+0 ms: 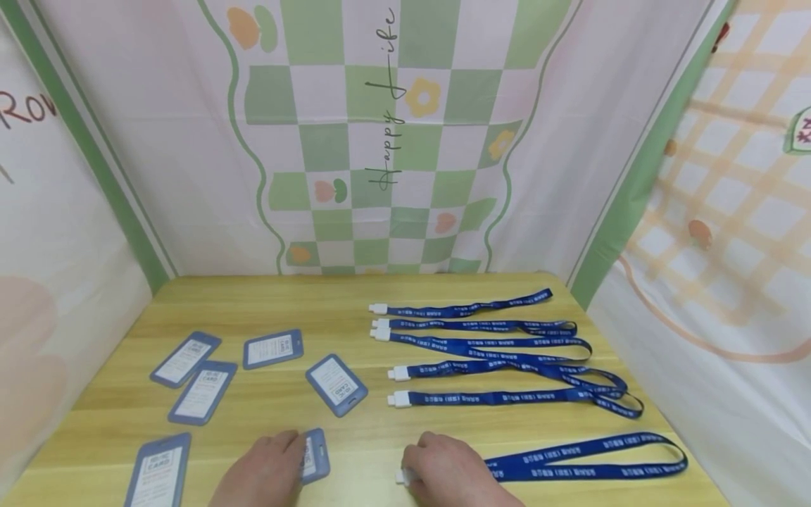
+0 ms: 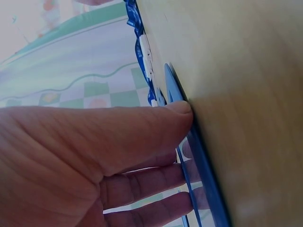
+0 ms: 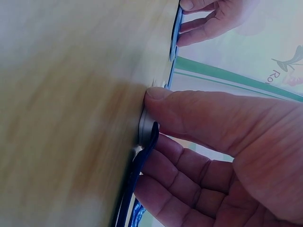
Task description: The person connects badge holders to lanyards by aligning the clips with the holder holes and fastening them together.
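Near the table's front edge my left hand (image 1: pixel 262 468) grips a blue badge holder (image 1: pixel 319 455) with a white card inside. In the left wrist view the thumb lies on one edge of the holder (image 2: pixel 203 161), with the fingers at its other side. To the right, my right hand (image 1: pixel 453 472) pinches the white plastic clip (image 1: pixel 403 477) of a blue lanyard (image 1: pixel 589 461). Its strap runs off rightward in a long loop on the table. The right wrist view shows thumb and fingers around the clip (image 3: pixel 147 124); part of it is hidden.
Several other blue badge holders (image 1: pixel 274 349) lie scattered on the left of the wooden table (image 1: pixel 355 299); one (image 1: pixel 337 384) sits beyond my left hand. Several blue lanyards (image 1: pixel 500 397) lie in rows at the right, clips pointing left. Patterned cloth (image 1: pixel 196 141) hangs around the table.
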A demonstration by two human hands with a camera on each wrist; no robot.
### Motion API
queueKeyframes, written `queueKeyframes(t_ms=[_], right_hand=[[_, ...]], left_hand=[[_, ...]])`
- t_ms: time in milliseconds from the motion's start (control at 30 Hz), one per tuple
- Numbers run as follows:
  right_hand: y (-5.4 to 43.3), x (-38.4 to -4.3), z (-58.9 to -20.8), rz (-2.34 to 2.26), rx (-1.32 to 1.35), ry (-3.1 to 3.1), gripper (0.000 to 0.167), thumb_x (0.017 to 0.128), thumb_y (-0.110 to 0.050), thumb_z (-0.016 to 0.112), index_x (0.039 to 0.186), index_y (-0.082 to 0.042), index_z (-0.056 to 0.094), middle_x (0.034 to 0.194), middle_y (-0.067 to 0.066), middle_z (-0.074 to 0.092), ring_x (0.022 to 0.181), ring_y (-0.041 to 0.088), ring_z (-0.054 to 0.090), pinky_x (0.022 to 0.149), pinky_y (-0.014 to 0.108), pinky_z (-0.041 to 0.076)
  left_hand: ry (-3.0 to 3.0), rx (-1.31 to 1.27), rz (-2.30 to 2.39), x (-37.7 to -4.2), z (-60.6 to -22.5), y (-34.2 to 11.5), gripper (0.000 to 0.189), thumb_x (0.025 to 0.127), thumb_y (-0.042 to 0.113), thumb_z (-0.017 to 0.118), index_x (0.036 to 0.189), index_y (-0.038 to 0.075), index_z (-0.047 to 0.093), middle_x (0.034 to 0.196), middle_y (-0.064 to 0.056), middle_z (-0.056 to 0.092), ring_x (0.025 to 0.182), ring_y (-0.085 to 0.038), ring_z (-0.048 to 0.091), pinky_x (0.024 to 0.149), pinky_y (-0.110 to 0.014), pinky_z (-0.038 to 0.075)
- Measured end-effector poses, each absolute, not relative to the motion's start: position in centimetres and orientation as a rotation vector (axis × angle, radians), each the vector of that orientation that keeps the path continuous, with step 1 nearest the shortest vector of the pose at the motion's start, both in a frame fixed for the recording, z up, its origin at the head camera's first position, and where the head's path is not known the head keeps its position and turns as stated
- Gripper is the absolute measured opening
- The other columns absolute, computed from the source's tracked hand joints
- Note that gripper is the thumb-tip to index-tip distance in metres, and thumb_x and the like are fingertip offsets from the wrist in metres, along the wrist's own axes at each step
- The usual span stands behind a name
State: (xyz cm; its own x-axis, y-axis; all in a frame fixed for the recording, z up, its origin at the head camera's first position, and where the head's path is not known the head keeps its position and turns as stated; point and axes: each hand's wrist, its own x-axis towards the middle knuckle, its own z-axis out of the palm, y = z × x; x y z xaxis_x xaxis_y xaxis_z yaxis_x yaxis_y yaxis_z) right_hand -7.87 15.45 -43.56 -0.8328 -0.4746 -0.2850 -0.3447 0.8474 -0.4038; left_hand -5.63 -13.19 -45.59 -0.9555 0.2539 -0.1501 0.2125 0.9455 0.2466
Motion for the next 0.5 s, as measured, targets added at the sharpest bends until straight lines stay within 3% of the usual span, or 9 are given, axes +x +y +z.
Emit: queueKeyframes(t_ms=[500], right_hand=[[15.40, -7.85, -43.51, -0.484, -0.595, 2.638, 0.014, 0.096, -0.031, 0.076, 0.110, -0.030, 0.077, 0.082, -0.016, 0.057, 0.073, 0.004, 0.051, 0.066, 0.024, 0.048]], left_hand=[[2.926, 0.365, 0.330, -5.45, -45.69, -12.95, 0.084, 0.068, 0.044, 0.094, 0.134, 0.001, 0.064, 0.131, -0.016, 0.066, 0.118, -0.037, 0.065, 0.103, -0.059, 0.054]])
